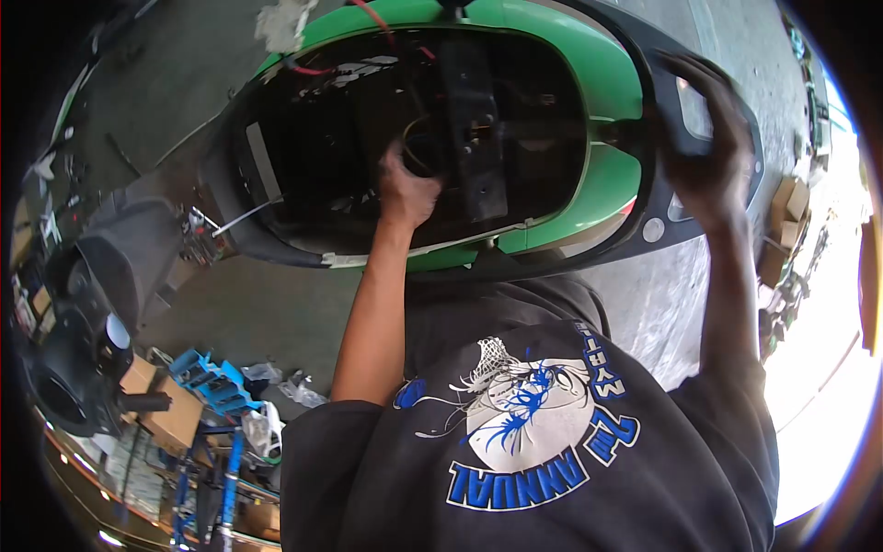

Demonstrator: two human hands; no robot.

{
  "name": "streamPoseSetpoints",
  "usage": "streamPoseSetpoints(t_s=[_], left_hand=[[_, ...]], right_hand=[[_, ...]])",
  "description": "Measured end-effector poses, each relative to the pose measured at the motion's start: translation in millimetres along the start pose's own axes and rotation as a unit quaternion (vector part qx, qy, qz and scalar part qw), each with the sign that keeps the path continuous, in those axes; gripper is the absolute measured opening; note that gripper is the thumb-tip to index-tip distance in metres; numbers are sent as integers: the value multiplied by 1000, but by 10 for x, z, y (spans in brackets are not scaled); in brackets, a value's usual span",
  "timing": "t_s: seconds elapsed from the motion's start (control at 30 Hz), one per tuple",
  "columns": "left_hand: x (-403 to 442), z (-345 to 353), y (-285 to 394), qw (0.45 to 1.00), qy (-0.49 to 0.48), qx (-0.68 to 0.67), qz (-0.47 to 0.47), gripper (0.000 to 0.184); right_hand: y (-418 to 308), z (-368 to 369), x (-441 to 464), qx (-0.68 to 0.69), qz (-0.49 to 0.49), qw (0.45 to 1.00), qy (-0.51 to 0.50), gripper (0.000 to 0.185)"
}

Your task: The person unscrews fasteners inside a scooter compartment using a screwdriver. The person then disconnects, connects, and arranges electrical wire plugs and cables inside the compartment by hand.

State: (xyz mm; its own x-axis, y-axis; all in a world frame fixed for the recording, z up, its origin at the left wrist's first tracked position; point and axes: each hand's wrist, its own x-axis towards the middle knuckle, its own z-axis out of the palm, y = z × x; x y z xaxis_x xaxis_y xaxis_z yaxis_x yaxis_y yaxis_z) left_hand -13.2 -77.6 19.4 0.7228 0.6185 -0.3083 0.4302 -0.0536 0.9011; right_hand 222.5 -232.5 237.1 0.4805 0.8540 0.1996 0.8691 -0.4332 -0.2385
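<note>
A green scooter body (552,225) with a dark, open compartment lies across the upper middle of the view. Inside that opening my left hand (409,190) has its fingers curled at a dark round part with a thin yellowish edge; what the fingers hold is hard to make out. My right hand (713,152) is at the black rear rack (653,202), its fingers spread and blurred by motion. A dark bracket (486,156) crosses the compartment just right of my left hand. Red wires (372,17) run over its top edge.
A metal rod tool (248,217) rests at the compartment's left edge. The scooter's dark front part (129,258) stands at the left. Lower left are blue metal parts (210,379), a cardboard box (170,409) and plastic bags (264,431). More boxes (788,204) line the right side.
</note>
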Motion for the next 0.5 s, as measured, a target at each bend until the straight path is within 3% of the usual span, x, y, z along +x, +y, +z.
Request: streamPoseSetpoints(t_s=[0.03, 0.1, 0.17, 0.33, 0.4, 0.5], left_hand=[[17, 4, 10, 1000, 7, -26, -7, 59], [30, 12, 41, 997, 19, -76, -24, 45], [34, 12, 92, 997, -7, -73, -35, 45], [95, -164, 66, 991, -43, -112, -58, 35], [260, -384, -99, 956, -127, -248, -97, 36], [486, -386, -182, 962, -59, -233, -130, 40]], right_hand=[[193, -148, -163, -61, -16, 997, 38, 44], [470, -152, -558, -93, 41, 991, 86, 44], [515, 10, -813, -77, 100, 988, 88, 46], [510, 10, -814, -131, 80, 983, 97, 45], [569, 3, -856, -129, 77, 984, 91, 44], [622, 8, -866, -134, 77, 985, 74, 41]])
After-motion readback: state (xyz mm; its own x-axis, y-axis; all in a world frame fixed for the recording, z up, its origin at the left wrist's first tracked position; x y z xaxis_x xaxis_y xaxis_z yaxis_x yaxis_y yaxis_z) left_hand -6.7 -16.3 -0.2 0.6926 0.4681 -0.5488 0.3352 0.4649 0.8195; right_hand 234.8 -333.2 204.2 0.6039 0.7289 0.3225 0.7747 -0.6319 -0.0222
